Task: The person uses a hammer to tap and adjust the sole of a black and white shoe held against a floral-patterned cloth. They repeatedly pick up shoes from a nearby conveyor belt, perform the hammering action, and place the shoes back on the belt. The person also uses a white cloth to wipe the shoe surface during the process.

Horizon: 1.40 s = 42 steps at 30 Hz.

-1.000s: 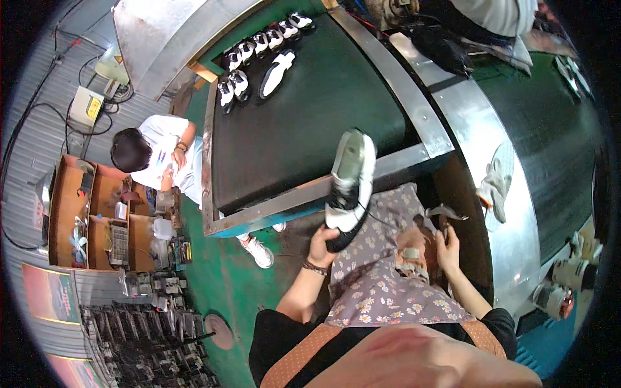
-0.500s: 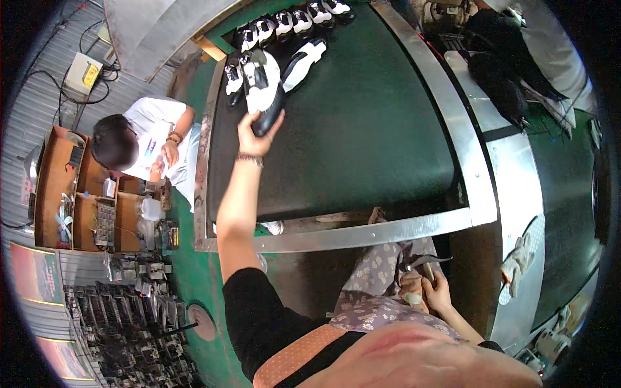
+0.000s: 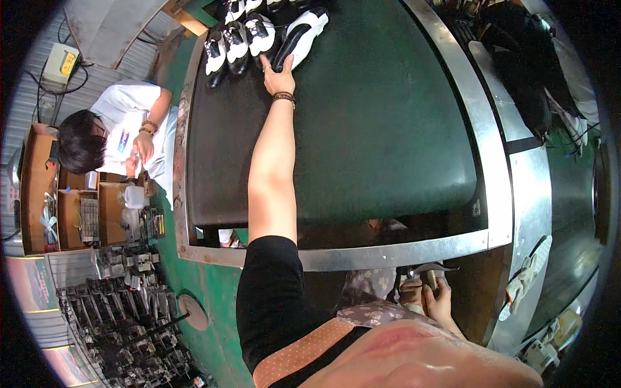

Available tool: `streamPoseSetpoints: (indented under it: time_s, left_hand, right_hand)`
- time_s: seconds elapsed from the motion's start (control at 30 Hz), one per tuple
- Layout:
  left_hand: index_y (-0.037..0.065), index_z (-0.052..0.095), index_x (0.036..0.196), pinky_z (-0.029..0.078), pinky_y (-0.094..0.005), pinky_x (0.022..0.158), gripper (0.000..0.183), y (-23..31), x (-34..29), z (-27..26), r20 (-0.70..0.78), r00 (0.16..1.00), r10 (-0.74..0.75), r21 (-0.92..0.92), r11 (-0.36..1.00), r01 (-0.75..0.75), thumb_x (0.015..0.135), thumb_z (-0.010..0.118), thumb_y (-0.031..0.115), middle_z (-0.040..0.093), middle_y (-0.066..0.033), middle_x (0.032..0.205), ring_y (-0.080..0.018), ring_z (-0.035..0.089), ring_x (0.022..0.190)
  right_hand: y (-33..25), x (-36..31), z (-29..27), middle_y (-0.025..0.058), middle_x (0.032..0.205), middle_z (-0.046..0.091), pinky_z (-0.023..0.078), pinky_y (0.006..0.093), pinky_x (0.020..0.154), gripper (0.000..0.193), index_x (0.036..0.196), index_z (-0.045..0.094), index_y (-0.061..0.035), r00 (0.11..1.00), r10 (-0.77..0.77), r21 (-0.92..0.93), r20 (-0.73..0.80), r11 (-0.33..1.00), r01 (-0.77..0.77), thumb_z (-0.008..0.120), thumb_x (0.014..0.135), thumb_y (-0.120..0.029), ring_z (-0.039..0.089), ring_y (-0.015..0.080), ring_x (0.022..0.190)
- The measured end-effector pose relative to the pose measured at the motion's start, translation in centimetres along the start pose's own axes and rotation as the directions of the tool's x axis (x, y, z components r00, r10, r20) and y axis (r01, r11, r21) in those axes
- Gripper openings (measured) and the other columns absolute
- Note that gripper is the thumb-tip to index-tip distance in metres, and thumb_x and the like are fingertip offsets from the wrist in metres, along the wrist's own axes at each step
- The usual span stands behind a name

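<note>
My left hand (image 3: 279,80) reaches far out over the dark green belt (image 3: 375,142). Its fingers and thumb close round the heel end of a black-and-white shoe (image 3: 309,35) that lies tilted on its side. Just left of it, several black-and-white lace-up shoes (image 3: 260,33) stand in a row, toes pointing toward me. Low in front of my body, my right hand (image 3: 441,302) is wrapped round the handle of a tool (image 3: 435,267) with a thin curved metal blade. The table's metal edge is close above that blade.
A metal frame (image 3: 388,252) borders the belt. More shoes (image 3: 255,5) stand at its far end. Left of the belt sits a person (image 3: 123,126) in a white shirt, beside wooden compartments (image 3: 68,200). A glove (image 3: 522,284) lies on the right-hand ledge.
The shoe my left hand held up now stands in the row, released. That hand has moved right onto the shoe lying on its side. The right hand still grips the tool.
</note>
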<state>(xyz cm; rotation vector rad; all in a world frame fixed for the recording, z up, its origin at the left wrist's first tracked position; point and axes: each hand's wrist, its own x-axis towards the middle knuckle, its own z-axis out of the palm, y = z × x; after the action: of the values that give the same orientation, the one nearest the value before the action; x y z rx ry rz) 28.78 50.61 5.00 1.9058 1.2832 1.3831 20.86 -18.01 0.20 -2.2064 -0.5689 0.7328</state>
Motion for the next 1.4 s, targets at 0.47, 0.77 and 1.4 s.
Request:
streamPoseSetpoints:
  time_s: [0.47, 0.77, 1.4]
  left_hand:
    - [-0.004, 0.054, 0.108, 0.049, -0.0469, 0.088, 0.063, 6.9, -15.6, -12.8, 0.467, 0.855, -0.225, 0.271, 0.957, 0.104, 0.071, 0.080, 0.040, 0.064, -0.0282, 0.109, -0.0431, 0.062, 0.105]
    - [-0.008, 0.056, 0.106, 0.056, -0.0310, 0.058, 0.031, 16.3, -25.6, -30.2, 0.910, 0.320, -0.264, -0.274, 0.198, 0.941, 0.090, 0.058, 0.019, 0.064, -0.0193, 0.089, -0.0225, 0.064, 0.068]
    - [-0.002, 0.049, 0.132, 0.052, -0.0416, 0.092, 0.055, 17.1, -50.7, -38.5, 0.899, 0.434, 0.064, -0.408, 0.485, 0.773, 0.079, 0.061, 0.007, 0.063, -0.0160, 0.116, -0.0301, 0.063, 0.105]
  right_hand:
    - [1.6, -0.3, 0.4, 0.0238, 0.105, 0.066, 0.050, 0.0457, 0.084, 0.047, 0.116, 0.062, -0.0042, 0.997, 0.048, -0.079, -0.061, 0.995, -0.053, 0.065, 0.085, -0.038, 0.064, 0.0402, 0.099]
    - [1.7, -2.0, -1.7, 0.0248, 0.110, 0.066, 0.050, 0.0439, 0.088, 0.053, 0.125, 0.059, -0.0047, 0.993, 0.047, 0.061, 0.109, 0.997, -0.054, 0.062, 0.085, -0.040, 0.064, 0.0385, 0.102]
    - [9.0, -9.1, -0.9, 0.0234, 0.105, 0.067, 0.051, 0.0419, 0.085, 0.051, 0.123, 0.057, -0.0010, 0.975, -0.194, 0.161, -0.105, 0.965, 0.209, 0.062, 0.086, -0.035, 0.066, 0.0372, 0.098]
